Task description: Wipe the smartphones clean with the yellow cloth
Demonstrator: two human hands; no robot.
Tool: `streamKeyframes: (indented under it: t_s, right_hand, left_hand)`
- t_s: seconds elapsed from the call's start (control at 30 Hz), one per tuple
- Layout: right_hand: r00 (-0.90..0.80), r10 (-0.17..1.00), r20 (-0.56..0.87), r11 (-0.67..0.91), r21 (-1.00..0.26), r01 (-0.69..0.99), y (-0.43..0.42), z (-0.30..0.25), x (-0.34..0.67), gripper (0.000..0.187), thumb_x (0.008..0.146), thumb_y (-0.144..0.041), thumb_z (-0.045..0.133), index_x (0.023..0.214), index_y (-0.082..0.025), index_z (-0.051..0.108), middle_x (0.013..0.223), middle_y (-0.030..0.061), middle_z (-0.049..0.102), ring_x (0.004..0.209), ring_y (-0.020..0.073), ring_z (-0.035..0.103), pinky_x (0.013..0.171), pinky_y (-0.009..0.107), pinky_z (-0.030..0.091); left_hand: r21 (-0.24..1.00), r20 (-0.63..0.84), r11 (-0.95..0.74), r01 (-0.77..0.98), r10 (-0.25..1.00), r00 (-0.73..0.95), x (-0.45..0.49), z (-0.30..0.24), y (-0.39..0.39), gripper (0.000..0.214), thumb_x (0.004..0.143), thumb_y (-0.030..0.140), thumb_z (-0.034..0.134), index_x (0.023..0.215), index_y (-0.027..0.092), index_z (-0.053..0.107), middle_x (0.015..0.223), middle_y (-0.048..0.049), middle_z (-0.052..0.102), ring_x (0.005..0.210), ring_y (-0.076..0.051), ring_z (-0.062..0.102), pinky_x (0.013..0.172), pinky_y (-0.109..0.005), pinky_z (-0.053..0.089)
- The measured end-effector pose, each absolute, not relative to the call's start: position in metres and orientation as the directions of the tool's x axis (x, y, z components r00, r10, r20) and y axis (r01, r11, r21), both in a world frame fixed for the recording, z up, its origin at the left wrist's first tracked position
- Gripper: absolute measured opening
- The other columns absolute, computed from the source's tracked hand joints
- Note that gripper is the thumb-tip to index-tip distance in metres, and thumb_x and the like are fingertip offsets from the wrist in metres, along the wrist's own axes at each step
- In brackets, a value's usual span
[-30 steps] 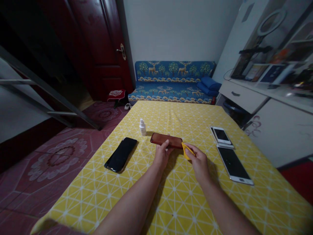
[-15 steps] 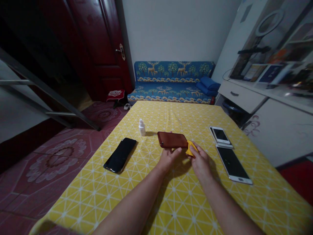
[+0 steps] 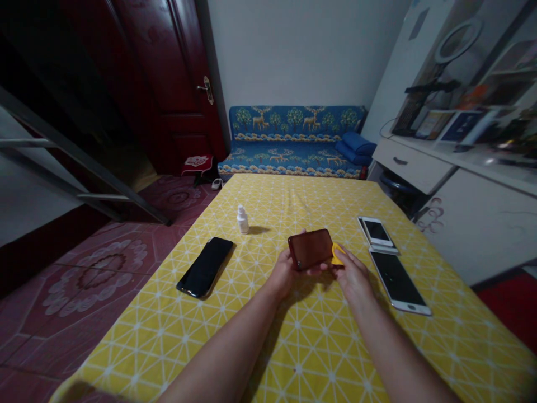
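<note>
L hand [image 3: 286, 272]: part-open, cupped, is cradling red-brown phone [image 3: 310, 249] from below, fingers behind it
R hand [image 3: 352, 277]: nearly closed, is pinching yellow cloth [image 3: 338, 254] against phone's R end, cloth partly hidden behind it
Hold: L hand is keeping phone raised & tilted off surface [image 3: 302, 347], so cloth is reaching its end w/o surface in the way
L of phone: white dropper bottle [image 3: 242, 220] standing upright, black smartphone [image 3: 205, 267] lying flat
R of phone: small white smartphone [image 3: 376, 232], large white smartphone [image 3: 396, 282] lying flat, just beside each other
Beyond phone: blue deer-print sofa [image 3: 289, 143] standing by wall
</note>
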State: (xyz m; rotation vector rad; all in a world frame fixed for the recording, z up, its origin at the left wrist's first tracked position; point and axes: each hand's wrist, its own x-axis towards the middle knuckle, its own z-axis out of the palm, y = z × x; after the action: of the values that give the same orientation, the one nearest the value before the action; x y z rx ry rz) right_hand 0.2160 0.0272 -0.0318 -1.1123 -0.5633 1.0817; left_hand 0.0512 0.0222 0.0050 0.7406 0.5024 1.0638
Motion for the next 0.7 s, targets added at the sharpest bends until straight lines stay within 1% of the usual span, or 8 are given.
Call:
streamKeyframes:
  t_s: [0.13, 0.23, 0.3, 0.37, 0.4, 0.47, 0.57, 0.7]
  right_hand:
    - [0.421, 0.894, -0.150, 0.058, -0.895, -0.443, 0.027, -0.028, 0.218, 0.040, 0.052, -0.035, 0.083, 0.087, -0.019, 0.072, 0.089, 0.0052, 0.075, 0.069, 0.0185, 0.066, 0.058, 0.029, 0.053]
    - [0.428, 0.893, -0.136, 0.060, -0.909, -0.413, 0.027, -0.026, 0.221, 0.039, 0.051, -0.033, 0.083, 0.085, -0.017, 0.073, 0.095, 0.0077, 0.075, 0.079, 0.0210, 0.067, 0.061, 0.029, 0.053]
    - [0.427, 0.893, -0.144, 0.045, -0.914, -0.403, 0.027, -0.025, 0.223, 0.041, 0.050, -0.032, 0.084, 0.087, -0.018, 0.074, 0.098, 0.0084, 0.075, 0.084, 0.0228, 0.068, 0.062, 0.029, 0.053]
    - [0.443, 0.884, -0.153, 0.032, -0.923, -0.383, 0.027, -0.023, 0.224, 0.042, 0.051, -0.033, 0.084, 0.089, -0.019, 0.074, 0.100, 0.0083, 0.075, 0.088, 0.0244, 0.068, 0.063, 0.030, 0.052]
    - [0.448, 0.881, -0.152, 0.024, -0.931, -0.363, 0.026, -0.023, 0.224, 0.042, 0.052, -0.034, 0.084, 0.090, -0.019, 0.074, 0.101, 0.0085, 0.075, 0.089, 0.0251, 0.068, 0.063, 0.030, 0.053]
    - [0.448, 0.882, -0.147, 0.011, -0.944, -0.331, 0.026, -0.022, 0.224, 0.042, 0.055, -0.036, 0.083, 0.092, -0.019, 0.074, 0.101, 0.0088, 0.075, 0.090, 0.0257, 0.068, 0.065, 0.031, 0.053]
    - [0.439, 0.890, -0.127, 0.027, -0.945, -0.327, 0.026, -0.022, 0.223, 0.041, 0.056, -0.037, 0.083, 0.093, -0.019, 0.074, 0.102, 0.0080, 0.075, 0.092, 0.0248, 0.068, 0.070, 0.031, 0.054]
    - [0.417, 0.908, -0.046, 0.101, -0.940, -0.324, 0.027, -0.022, 0.221, 0.040, 0.060, -0.041, 0.081, 0.092, -0.019, 0.073, 0.097, 0.0077, 0.076, 0.092, 0.0254, 0.069, 0.075, 0.034, 0.055]
  left_hand:
    - [0.675, -0.074, 0.441, -0.592, 0.838, 0.541, 0.047, 0.004, 0.027, 0.067, 0.073, 0.048, 0.070, 0.133, 0.020, 0.055, 0.113, -0.0163, 0.069, 0.077, -0.029, 0.070, 0.063, -0.037, 0.053]
    - [0.638, -0.080, 0.518, -0.570, 0.780, 0.621, 0.044, 0.002, 0.029, 0.070, 0.074, 0.054, 0.067, 0.135, 0.021, 0.053, 0.120, -0.0170, 0.067, 0.083, -0.031, 0.070, 0.065, -0.039, 0.053]
    - [0.662, -0.034, 0.469, -0.584, 0.798, 0.602, 0.041, 0.002, 0.029, 0.065, 0.075, 0.053, 0.067, 0.130, 0.019, 0.059, 0.123, -0.0166, 0.066, 0.096, -0.032, 0.068, 0.077, -0.040, 0.052]
    - [0.723, 0.025, 0.371, -0.583, 0.829, 0.559, 0.040, 0.002, 0.029, 0.058, 0.074, 0.046, 0.072, 0.123, 0.016, 0.064, 0.122, -0.0160, 0.066, 0.106, -0.031, 0.064, 0.089, -0.037, 0.048]
    - [0.753, 0.042, 0.335, -0.566, 0.834, 0.550, 0.039, 0.001, 0.029, 0.057, 0.073, 0.042, 0.074, 0.123, 0.015, 0.065, 0.121, -0.0155, 0.067, 0.109, -0.030, 0.063, 0.092, -0.036, 0.046]
    - [0.803, 0.028, 0.321, -0.503, 0.822, 0.569, 0.037, 0.000, 0.029, 0.060, 0.072, 0.037, 0.077, 0.126, 0.017, 0.063, 0.115, -0.0144, 0.070, 0.105, -0.029, 0.065, 0.089, -0.035, 0.047]
    - [0.845, -0.035, 0.349, -0.405, 0.792, 0.610, 0.034, -0.004, 0.028, 0.065, 0.069, 0.034, 0.080, 0.129, 0.018, 0.061, 0.103, -0.0131, 0.073, 0.090, -0.027, 0.069, 0.078, -0.033, 0.049]
    - [0.829, -0.047, 0.379, -0.411, 0.780, 0.624, 0.033, -0.006, 0.029, 0.053, 0.066, 0.034, 0.082, 0.114, 0.014, 0.070, 0.100, -0.0145, 0.073, 0.084, -0.026, 0.069, 0.075, -0.032, 0.049]
